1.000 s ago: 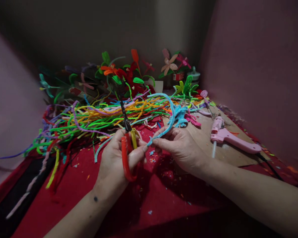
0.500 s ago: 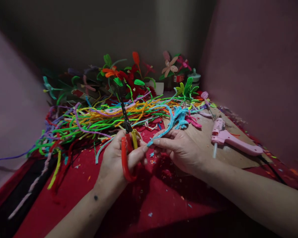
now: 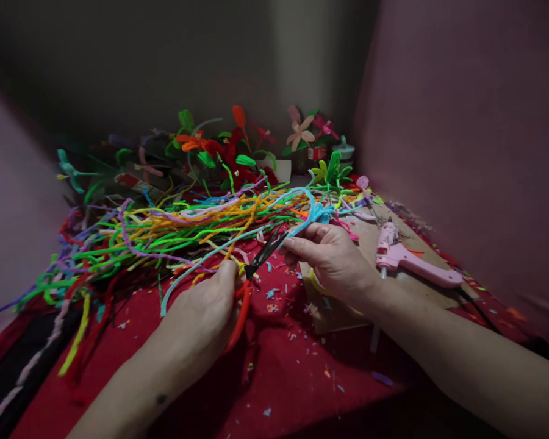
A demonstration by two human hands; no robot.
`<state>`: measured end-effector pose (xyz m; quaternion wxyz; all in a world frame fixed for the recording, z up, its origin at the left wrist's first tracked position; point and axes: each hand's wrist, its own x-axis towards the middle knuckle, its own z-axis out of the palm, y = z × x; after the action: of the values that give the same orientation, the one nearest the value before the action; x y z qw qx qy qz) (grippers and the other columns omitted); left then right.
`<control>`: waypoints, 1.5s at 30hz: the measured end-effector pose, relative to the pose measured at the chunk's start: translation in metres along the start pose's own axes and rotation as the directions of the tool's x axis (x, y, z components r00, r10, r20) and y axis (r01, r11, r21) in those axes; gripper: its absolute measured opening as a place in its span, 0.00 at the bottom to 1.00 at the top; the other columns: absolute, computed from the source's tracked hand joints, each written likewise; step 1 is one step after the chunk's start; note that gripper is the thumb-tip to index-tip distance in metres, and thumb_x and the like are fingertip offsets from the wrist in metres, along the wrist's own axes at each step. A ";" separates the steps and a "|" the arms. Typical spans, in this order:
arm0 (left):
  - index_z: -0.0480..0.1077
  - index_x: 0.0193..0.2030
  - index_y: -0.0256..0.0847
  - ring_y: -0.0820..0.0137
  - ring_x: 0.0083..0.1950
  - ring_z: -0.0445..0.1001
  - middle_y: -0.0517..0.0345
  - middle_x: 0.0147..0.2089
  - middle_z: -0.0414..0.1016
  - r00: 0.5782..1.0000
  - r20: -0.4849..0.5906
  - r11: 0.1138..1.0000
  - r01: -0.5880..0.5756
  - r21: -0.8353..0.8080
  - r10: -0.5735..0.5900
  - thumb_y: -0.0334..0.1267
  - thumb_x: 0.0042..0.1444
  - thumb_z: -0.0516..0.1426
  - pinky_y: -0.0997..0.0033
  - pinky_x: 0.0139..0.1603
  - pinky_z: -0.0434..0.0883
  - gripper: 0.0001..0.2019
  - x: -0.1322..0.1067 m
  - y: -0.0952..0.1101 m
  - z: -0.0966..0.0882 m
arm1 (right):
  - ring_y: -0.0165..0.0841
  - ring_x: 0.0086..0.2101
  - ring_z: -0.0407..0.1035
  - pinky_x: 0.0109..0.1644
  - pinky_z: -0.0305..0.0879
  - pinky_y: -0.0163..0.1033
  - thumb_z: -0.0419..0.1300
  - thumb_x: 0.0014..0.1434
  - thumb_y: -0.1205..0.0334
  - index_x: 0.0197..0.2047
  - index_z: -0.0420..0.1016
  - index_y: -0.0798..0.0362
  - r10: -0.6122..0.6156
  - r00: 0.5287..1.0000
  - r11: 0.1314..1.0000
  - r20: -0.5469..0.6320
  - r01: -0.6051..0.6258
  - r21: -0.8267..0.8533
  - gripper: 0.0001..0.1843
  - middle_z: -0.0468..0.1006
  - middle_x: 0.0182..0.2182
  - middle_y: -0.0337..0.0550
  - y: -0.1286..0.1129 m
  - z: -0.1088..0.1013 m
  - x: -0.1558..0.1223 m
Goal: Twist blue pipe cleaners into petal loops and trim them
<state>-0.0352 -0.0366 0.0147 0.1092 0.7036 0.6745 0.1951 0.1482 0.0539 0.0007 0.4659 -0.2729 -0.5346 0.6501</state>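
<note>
My left hand [image 3: 215, 299] is closed round the handles of a pair of scissors [image 3: 260, 262] with red and yellow grips and dark blades. The blades point up and right, their tips close by the fingertips of my right hand [image 3: 332, 253]. Between thumb and forefinger, my right hand pinches a light blue pipe cleaner [image 3: 310, 210], which loops up and back over the hand. The pinched end lies at the blades; whether they touch it I cannot tell. More light blue fuzzy stems bunch just behind the right hand.
A heap of coloured pipe cleaners [image 3: 187, 228] spreads behind my hands. Pipe-cleaner flowers [image 3: 299, 133] stand at the back. On the right, a pink glue gun [image 3: 412, 262] rests on a brown board [image 3: 343, 317]. Coloured clippings litter the red cloth [image 3: 274, 366].
The scissors have swung from upright in my left hand to pointing at the right fingertips. My left fingers have let go of the blue pipe cleaner. The view has shifted slightly.
</note>
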 end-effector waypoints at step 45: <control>0.60 0.35 0.39 0.67 0.24 0.69 0.55 0.27 0.67 0.988 0.150 0.782 -0.114 0.613 0.026 0.25 0.56 0.40 0.69 0.23 0.55 0.11 -0.002 0.012 0.006 | 0.27 0.21 0.71 0.25 0.68 0.32 0.67 0.42 0.67 0.25 0.73 0.58 0.155 0.988 0.952 -0.005 -0.148 0.266 0.07 0.74 0.21 0.37 -0.003 0.003 -0.001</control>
<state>-0.0221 -0.0382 0.0140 -0.0901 0.7364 0.6657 -0.0806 0.1470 0.0518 0.0046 0.4538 -0.2568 -0.4142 0.7460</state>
